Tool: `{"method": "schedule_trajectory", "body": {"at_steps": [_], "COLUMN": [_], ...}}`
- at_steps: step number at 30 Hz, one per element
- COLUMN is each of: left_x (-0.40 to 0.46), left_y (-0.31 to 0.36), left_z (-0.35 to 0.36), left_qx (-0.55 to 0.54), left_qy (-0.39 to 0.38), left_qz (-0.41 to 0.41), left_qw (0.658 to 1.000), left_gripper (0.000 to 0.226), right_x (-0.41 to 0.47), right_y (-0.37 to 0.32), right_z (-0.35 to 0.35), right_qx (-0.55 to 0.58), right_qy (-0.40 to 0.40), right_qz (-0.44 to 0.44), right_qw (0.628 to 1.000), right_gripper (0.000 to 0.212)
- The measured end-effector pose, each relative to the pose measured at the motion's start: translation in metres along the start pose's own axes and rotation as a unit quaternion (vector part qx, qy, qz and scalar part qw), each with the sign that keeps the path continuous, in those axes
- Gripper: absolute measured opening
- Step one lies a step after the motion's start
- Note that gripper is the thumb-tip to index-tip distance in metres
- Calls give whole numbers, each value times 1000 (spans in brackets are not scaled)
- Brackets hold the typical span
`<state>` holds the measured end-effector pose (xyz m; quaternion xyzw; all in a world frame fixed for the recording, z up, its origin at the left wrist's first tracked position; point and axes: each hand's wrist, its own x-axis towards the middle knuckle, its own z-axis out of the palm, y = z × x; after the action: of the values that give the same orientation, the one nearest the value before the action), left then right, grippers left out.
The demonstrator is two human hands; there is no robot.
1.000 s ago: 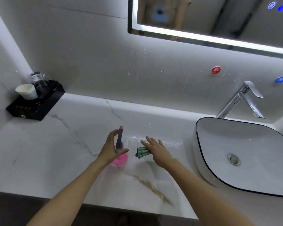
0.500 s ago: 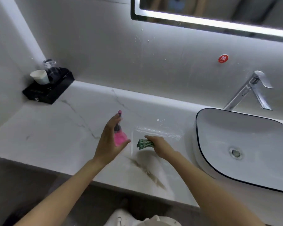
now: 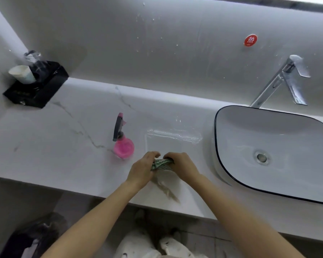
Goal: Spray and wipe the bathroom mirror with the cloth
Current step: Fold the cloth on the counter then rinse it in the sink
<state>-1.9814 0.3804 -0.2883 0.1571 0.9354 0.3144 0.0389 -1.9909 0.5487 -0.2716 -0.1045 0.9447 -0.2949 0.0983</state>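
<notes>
White marble counter (image 3: 54,142), pink spray bottle (image 3: 123,146), black tray (image 3: 36,88), vessel basin (image 3: 280,151)

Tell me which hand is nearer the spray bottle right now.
Left. The left hand grips the cloth just in front and to the right of the spray bottle; the right hand grips the cloth's far side, farther away.

A green-and-white patterned cloth (image 3: 161,164) sits bunched at centre frame, low over the table, pinched at both ends. The spray bottle (image 3: 122,139), pink-bodied with a dark trigger head, stands upright on the table just upper left of the cloth.
</notes>
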Motion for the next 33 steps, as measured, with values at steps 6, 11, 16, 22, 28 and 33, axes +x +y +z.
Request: {"method": "schedule_trajectory", "body": {"at_steps": [6, 11, 16, 22, 28, 33], "left_x": [16, 31, 41, 48, 59, 70], "left_y": [-6, -14, -18, -31, -43, -53], "left_z": [-8, -14, -22, -26, -2, 6], "left_qx": [-33, -68, -107, -141, 39, 146], "left_qy": [-7, 9, 19, -56, -50, 2], "left_qz": [17, 46, 85, 92, 73, 168], "left_qw": [999, 997, 990, 984, 995, 975], "left_gripper": [17, 20, 22, 30, 17, 32], "right_x": [-3, -8, -2, 2, 23, 18], "right_y": [16, 31, 29, 28, 42, 49], "right_z": [-1, -15, -28, -31, -4, 12], "right_qx": [-2, 122, 230, 286, 117, -109], "right_qy": [3, 92, 102, 87, 84, 227], "right_qz": [51, 133, 146, 164, 179, -3], "right_qw": [999, 979, 957, 940, 973, 968], "right_gripper": [14, 14, 17, 14, 6, 4]}}
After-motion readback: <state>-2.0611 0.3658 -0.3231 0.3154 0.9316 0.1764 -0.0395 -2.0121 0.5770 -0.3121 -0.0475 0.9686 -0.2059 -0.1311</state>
